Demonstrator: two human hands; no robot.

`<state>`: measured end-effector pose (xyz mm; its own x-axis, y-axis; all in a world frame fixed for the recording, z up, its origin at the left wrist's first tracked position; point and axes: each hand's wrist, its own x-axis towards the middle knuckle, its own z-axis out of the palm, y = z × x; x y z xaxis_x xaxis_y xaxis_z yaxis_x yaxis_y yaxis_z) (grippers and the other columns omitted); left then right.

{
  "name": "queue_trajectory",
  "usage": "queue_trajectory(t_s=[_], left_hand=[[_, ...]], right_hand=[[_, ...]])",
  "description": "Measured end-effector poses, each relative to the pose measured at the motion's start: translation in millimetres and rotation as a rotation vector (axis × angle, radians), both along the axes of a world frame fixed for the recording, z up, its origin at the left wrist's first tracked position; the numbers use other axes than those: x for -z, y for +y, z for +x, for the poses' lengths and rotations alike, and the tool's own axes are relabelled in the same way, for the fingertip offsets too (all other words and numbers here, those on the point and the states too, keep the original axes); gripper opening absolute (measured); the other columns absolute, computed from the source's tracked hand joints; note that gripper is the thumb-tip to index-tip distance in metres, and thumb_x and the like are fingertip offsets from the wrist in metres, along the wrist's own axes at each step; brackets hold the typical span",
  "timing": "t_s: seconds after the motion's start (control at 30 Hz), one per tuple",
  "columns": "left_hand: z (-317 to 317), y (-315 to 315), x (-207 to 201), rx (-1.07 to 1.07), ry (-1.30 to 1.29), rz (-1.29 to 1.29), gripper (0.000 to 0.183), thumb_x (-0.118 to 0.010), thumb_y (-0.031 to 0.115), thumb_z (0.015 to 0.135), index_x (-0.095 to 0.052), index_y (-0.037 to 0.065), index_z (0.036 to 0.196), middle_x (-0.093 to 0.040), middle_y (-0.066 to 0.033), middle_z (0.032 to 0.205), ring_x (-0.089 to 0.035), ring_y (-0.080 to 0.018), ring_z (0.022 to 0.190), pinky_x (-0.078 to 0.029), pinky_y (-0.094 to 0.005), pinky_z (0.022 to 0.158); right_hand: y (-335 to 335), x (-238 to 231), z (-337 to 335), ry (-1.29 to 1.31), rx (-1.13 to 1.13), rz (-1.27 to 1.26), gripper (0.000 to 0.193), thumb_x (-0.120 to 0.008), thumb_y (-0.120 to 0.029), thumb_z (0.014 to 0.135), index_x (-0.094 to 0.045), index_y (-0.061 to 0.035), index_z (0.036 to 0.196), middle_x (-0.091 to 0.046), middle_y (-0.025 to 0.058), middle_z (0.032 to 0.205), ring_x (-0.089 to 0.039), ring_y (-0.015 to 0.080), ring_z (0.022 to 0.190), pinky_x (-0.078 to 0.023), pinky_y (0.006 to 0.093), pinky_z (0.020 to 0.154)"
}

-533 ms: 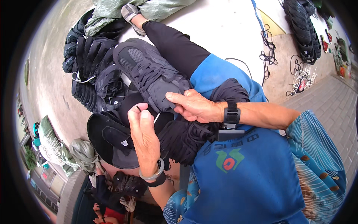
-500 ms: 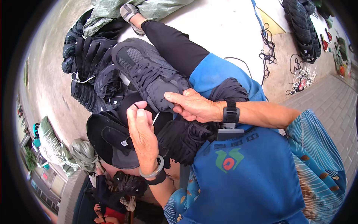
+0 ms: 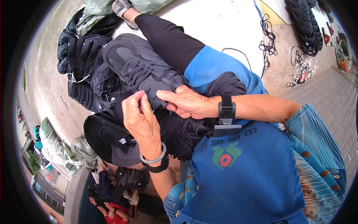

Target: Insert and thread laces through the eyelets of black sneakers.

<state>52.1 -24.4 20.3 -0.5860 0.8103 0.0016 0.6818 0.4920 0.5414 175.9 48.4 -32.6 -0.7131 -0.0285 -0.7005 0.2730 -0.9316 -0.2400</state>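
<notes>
A dark grey sneaker upper (image 3: 130,71), with laces threaded across its front, rests slanted over my lap. My right hand (image 3: 194,103) grips its near end, thumb on top of the tongue and fingers underneath. My left hand (image 3: 143,123) is raised just left of the tongue, fingers curled and thumb and forefinger close together. Whatever that pinch holds is hidden. Below the hands lies a bunch of black laces (image 3: 182,136), and another black bunch (image 3: 226,85) sits on my blue-covered thigh. Black shoe uppers (image 3: 108,138) lie to the left.
Tied stacks of black uppers (image 3: 84,56) stand at far left beside a pale green sack (image 3: 97,11). Loose black cords (image 3: 266,41) and white ones (image 3: 304,72) lie at right, near another stack (image 3: 304,28). Co-workers' hands (image 3: 108,207) show at lower left.
My left hand has risen and come closer to the tongue, its fingers curling more. The upper and my right hand have shifted slightly left and up in view.
</notes>
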Motion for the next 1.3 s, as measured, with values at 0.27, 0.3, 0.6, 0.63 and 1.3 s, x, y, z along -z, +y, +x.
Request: queue_trajectory(t_s=[0.27,0.3,0.6,0.63,1.3], left_hand=[[-3.5,-0.2,8.7,-0.014,0.033,-0.046,0.007,-0.061,0.004,0.087,-0.059,-0.002,0.091,-0.057,-0.0109,0.085,-0.057,-0.0242,0.074,-0.046,-0.0333,0.065],[-3.2,2.2,7.7,0.001,0.039,-0.059,0.007,-0.061,0.004,0.087,-0.059,-0.002,0.09,-0.057,-0.0113,0.085,-0.057,-0.0251,0.074,-0.046,-0.0341,0.065],[-12.3,10.4,-1.4,0.244,0.223,-0.244,0.004,-0.055,0.004,0.087,-0.053,0.002,0.089,-0.052,-0.0151,0.084,-0.058,-0.0361,0.075,-0.046,-0.0417,0.062],[-13.2,12.1,-2.6,0.245,0.222,-0.244,0.004,-0.055,0.004,0.087,-0.053,0.002,0.089,-0.052,-0.0151,0.084,-0.058,-0.0361,0.075,-0.046,-0.0417,0.062],[-17.1,21.0,3.5,0.333,0.169,-0.24,0.006,-0.051,0.007,0.089,-0.051,0.002,0.088,-0.058,-0.0176,0.085,-0.059,-0.0395,0.074,-0.046,-0.0439,0.062]], right_hand=[[0.2,4.1,0.7,-0.03,0.003,0.03,0.05,-0.059,-0.046,0.088,-0.043,-0.0083,0.06,-0.031,-0.0054,0.046,-0.024,0.0051,0.036,-0.016,0.0244,0.034],[0.6,5.0,1.6,-0.043,-0.012,0.033,0.049,-0.059,-0.046,0.088,-0.043,-0.0082,0.061,-0.032,-0.0049,0.047,-0.025,0.0053,0.036,-0.016,0.0244,0.034],[6.1,-8.5,-0.2,-0.062,-0.035,0.054,0.046,-0.059,-0.043,0.089,-0.043,-0.0077,0.065,-0.036,-0.003,0.051,-0.028,0.0053,0.037,-0.018,0.0238,0.033],[6.4,-9.1,0.3,-0.063,-0.034,0.053,0.046,-0.059,-0.043,0.089,-0.043,-0.0077,0.065,-0.036,-0.003,0.051,-0.028,0.0053,0.037,-0.018,0.0238,0.033],[1.0,-3.0,3.7,-0.027,0.012,0.103,0.047,-0.057,-0.041,0.091,-0.045,-0.0062,0.061,-0.036,-0.0033,0.049,-0.028,0.0063,0.036,-0.018,0.0253,0.033]])
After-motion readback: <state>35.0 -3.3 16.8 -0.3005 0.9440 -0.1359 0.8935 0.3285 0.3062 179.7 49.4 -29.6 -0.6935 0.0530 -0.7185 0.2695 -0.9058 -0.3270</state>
